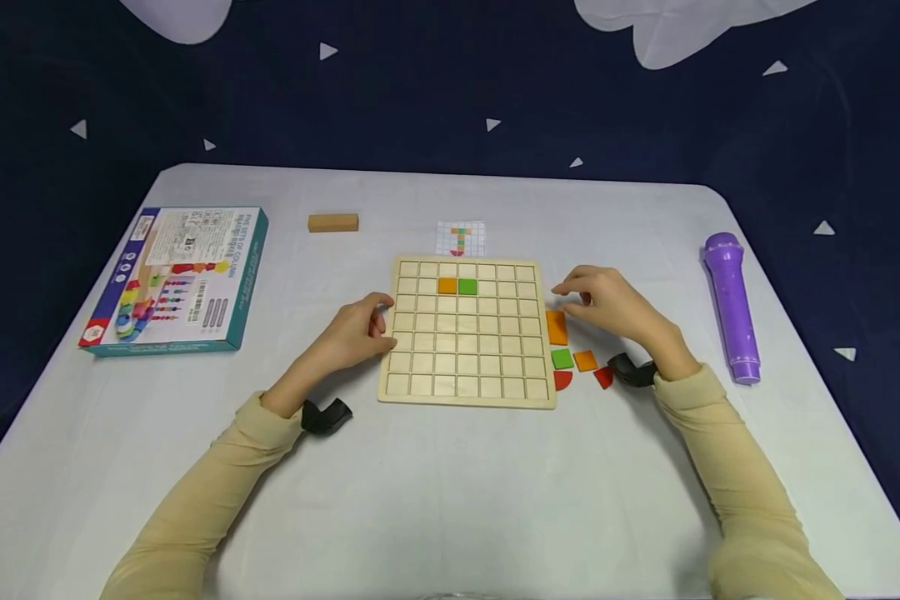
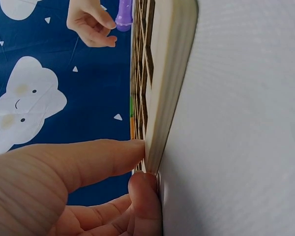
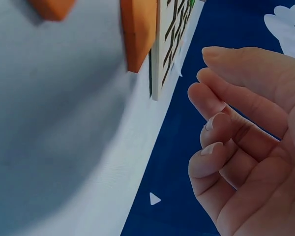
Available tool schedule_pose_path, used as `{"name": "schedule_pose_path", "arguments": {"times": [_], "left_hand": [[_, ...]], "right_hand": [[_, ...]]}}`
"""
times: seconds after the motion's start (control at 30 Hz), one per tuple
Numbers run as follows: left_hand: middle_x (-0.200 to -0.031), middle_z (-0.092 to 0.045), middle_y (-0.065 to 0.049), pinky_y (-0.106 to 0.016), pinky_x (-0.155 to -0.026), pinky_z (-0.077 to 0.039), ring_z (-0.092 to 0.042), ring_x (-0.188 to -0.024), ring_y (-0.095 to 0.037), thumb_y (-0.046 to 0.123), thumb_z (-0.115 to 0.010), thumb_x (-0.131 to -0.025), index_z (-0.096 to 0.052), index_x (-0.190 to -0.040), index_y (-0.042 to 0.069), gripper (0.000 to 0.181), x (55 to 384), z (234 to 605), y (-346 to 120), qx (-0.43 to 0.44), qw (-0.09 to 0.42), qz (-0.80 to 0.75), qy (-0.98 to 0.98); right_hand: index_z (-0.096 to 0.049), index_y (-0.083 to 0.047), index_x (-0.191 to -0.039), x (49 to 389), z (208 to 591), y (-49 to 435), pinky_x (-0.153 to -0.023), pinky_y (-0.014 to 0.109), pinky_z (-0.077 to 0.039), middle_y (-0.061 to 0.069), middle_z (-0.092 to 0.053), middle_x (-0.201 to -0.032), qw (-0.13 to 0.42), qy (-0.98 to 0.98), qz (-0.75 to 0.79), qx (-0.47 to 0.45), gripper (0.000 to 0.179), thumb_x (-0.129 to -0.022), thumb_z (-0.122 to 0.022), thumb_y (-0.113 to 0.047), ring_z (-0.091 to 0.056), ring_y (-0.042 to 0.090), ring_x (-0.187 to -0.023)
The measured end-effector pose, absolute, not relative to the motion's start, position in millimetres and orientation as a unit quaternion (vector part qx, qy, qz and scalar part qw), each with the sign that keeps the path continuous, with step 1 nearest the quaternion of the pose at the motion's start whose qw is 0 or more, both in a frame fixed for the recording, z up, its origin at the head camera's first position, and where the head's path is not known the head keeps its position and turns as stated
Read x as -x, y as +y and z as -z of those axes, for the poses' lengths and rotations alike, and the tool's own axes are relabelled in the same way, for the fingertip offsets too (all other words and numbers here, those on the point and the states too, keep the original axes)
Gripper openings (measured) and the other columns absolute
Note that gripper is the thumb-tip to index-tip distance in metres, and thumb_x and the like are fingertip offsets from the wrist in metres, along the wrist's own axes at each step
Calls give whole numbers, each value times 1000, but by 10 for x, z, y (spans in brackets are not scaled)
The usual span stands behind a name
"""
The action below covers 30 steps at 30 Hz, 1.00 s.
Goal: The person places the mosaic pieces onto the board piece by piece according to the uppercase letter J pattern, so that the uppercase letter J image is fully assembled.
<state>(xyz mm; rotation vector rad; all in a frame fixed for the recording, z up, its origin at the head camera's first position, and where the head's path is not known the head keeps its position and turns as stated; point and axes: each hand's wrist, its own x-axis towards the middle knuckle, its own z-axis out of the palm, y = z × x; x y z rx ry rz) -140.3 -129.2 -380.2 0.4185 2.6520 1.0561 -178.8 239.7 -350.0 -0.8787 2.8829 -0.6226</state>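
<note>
A square wooden grid board (image 1: pixel 467 344) lies flat on the white table, with an orange square tile (image 1: pixel 447 286) and a green square tile (image 1: pixel 467 287) side by side in its second row. At its left edge, my left hand (image 1: pixel 351 332) touches the rim with thumb and index fingertips apart; the left wrist view shows the thumb (image 2: pixel 105 160) against the rim. Off the right edge hovers my right hand (image 1: pixel 607 304), empty, fingers loosely bent. Below it lie orange pieces (image 1: pixel 557 327), a green tile (image 1: pixel 562 359), another orange tile (image 1: pixel 586 361) and red curved pieces (image 1: pixel 563 381).
Behind the board lies a small pattern card (image 1: pixel 461 239). A wooden block (image 1: pixel 333 222) sits farther left, beside a boxed toy set (image 1: pixel 180 279). At the right edge is a purple flashlight-shaped cylinder (image 1: pixel 732 308). Black straps (image 1: pixel 326 416) are on both wrists.
</note>
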Motion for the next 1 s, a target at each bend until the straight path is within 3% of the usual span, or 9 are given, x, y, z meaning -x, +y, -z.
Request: {"name": "schedule_pose_path", "arguments": {"times": [0.7,1.0], "left_hand": [[-85,-56,-10,-25,-63,-40,-50,-69,-14,6,-70,-78,-43,-130,-4,60,1401,3833,-1291,-147,128,-370,908],[-83,-56,-10,-24,-62,-40,-50,-68,-14,6,-70,-77,-45,-127,-5,57,1392,3843,-1319,-157,111,-369,909]], "right_hand": [[-70,-3,-105,1754,3651,2458,-68,25,-42,8,-68,-98,88,933,201,284,24,-82,-68,-7,-51,15,-76],[-70,-3,-106,1748,3691,2450,-71,27,-43,8,-68,-99,81,934,199,285,25,-82,-68,-7,-53,16,-79]]}}
